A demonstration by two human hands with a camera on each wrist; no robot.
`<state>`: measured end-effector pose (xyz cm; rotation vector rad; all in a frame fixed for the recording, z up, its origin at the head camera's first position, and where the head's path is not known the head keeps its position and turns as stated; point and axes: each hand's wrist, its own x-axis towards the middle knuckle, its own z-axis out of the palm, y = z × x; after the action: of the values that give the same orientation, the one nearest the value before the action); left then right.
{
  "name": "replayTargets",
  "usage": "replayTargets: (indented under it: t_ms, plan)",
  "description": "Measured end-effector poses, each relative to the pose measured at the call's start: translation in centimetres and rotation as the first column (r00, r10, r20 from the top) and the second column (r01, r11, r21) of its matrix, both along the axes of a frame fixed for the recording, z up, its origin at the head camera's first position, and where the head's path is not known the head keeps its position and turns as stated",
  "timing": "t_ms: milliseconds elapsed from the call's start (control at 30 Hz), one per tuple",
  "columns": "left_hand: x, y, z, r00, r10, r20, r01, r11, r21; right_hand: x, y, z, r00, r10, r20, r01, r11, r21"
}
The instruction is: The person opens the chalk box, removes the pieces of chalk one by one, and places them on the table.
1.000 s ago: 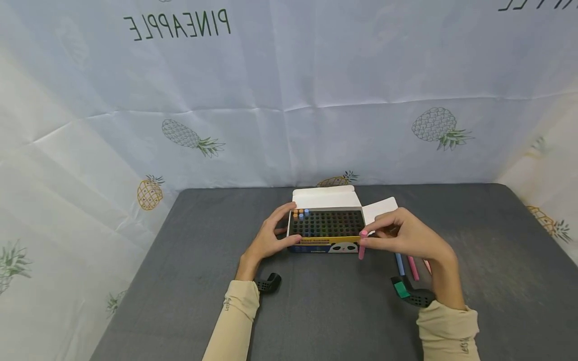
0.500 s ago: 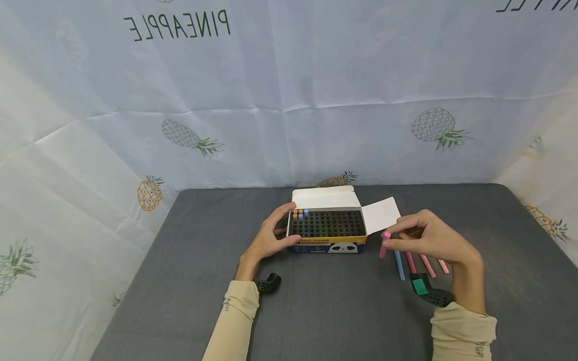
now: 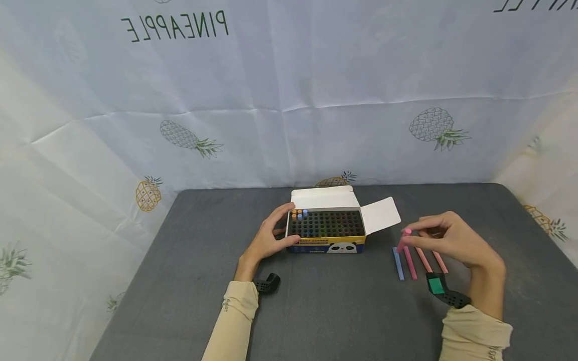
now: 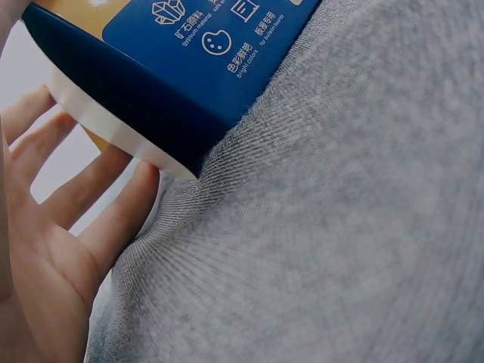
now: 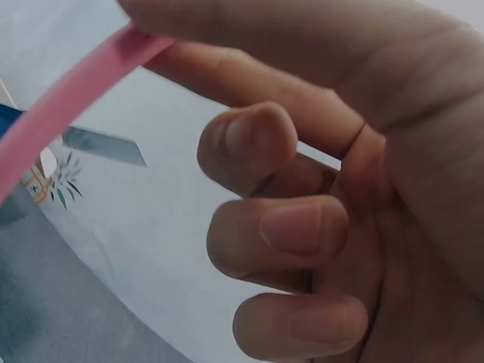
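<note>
Pale cloth printed with pineapples (image 3: 253,100) is hanging behind the box (image 3: 340,241), which is sitting open on a dark grey table (image 3: 325,311). The left hand (image 3: 272,233) is bracing the box as in the earlier views, gripping its left end between thumb and fingers. Meanwhile, the right hand (image 3: 447,238) is moving away from the box: a second ago it was holding the pink stick (image 5: 72,102) just by the box's front right corner, and now it is pinching that stick well to the right of it. Loose sticks are lying on the table, right of the box: one blue (image 3: 398,264), one deeper pink (image 3: 410,264) and two salmon (image 3: 423,260). The pink stick is hanging tilted near the blue one's far end; whether they are touching, I cannot tell. Three orange sticks (image 3: 294,214) and two blue ones (image 3: 305,212) are staying in the box's back left corner, so the work seems to be shifting toward the loose row.
</note>
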<state>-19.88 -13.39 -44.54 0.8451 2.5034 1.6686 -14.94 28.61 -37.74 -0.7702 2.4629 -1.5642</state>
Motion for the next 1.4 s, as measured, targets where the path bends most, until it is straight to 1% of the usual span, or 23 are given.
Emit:
replayTargets:
  t_ms: [100, 233, 333, 500, 600, 667, 733, 867, 900, 967, 1100, 1167, 1233, 1333, 1400]
  plan:
    - [0.0, 0.0, -0.2, 1.0, 0.006, 0.012, -0.006, 1.0, -0.004, 0.2, 0.7, -0.4, 0.994, -0.105, -0.038, 0.107, 0.993, 0.052]
    - [-0.1, 0.0, -0.4, 1.0, 0.008, 0.02, -0.008, 1.0, -0.004, 0.4, 1.7, -0.7, 0.982, -0.189, -0.024, 0.191, 0.977, 0.098]
    - [-0.1, 0.0, -0.4, 1.0, 0.009, 0.017, -0.009, 1.0, -0.006, 0.6, 2.3, -0.9, 0.974, -0.227, -0.012, 0.227, 0.967, 0.118]
    - [0.0, 0.0, -0.3, 1.0, 0.013, 0.007, -0.013, 1.0, -0.014, 0.8, 3.4, -1.3, 0.969, -0.248, 0.004, 0.246, 0.961, 0.129]
    - [0.0, -0.1, -0.2, 1.0, 0.014, 0.006, -0.013, 1.0, -0.013, 1.0, 4.1, -1.5, 0.959, -0.283, 0.014, 0.278, 0.948, 0.153]
    - [0.0, -0.1, -0.3, 1.0, 0.014, 0.007, -0.014, 1.0, -0.011, 1.1, 4.6, -1.7, 0.948, -0.318, 0.018, 0.309, 0.932, 0.187]
    - [-0.5, -0.3, -1.3, 1.0, 0.016, 0.003, -0.016, 1.0, -0.011, 1.1, 5.2, -1.8, 0.938, -0.347, 0.026, 0.333, 0.917, 0.22]
    - [-1.5, -0.8, -3.2, 0.999, 0.023, -0.026, -0.024, 1.0, -0.017, 1.2, 6.2, -2.3, 0.922, -0.383, 0.058, 0.349, 0.885, 0.309]
    - [-1.8, -1.0, -3.7, 0.999, 0.023, -0.035, -0.024, 1.0, -0.018, 1.2, 6.4, -2.4, 0.917, -0.39, 0.077, 0.348, 0.88, 0.323]
    - [-1.8, -1.0, -3.8, 0.999, 0.023, -0.043, -0.023, 1.0, -0.017, 1.3, 6.9, -2.7, 0.909, -0.405, 0.093, 0.347, 0.863, 0.367]
    - [-1.8, -1.1, -3.9, 0.999, 0.019, -0.041, -0.019, 1.0, -0.009, 1.2, 7.9, -2.8, 0.888, -0.449, 0.095, 0.366, 0.817, 0.445]
    - [-1.8, -1.0, -3.8, 0.999, 0.021, -0.04, -0.022, 1.0, -0.007, 1.1, 8.2, -2.9, 0.882, -0.465, 0.076, 0.373, 0.788, 0.49]
    - [-1.8, -0.9, -3.8, 0.999, 0.024, -0.039, -0.024, 1.0, -0.006, 1.0, 8.4, -3.0, 0.877, -0.473, 0.08, 0.366, 0.768, 0.525]
    - [-1.7, -0.6, -3.5, 0.999, 0.023, -0.036, -0.023, 1.0, -0.003, 0.9, 8.5, -3.3, 0.872, -0.479, 0.098, 0.352, 0.754, 0.555]
    - [-1.4, -0.4, -3.1, 0.999, 0.018, -0.031, -0.018, 1.0, 0.002, 0.8, 8.7, -3.6, 0.864, -0.491, 0.11, 0.354, 0.749, 0.56]
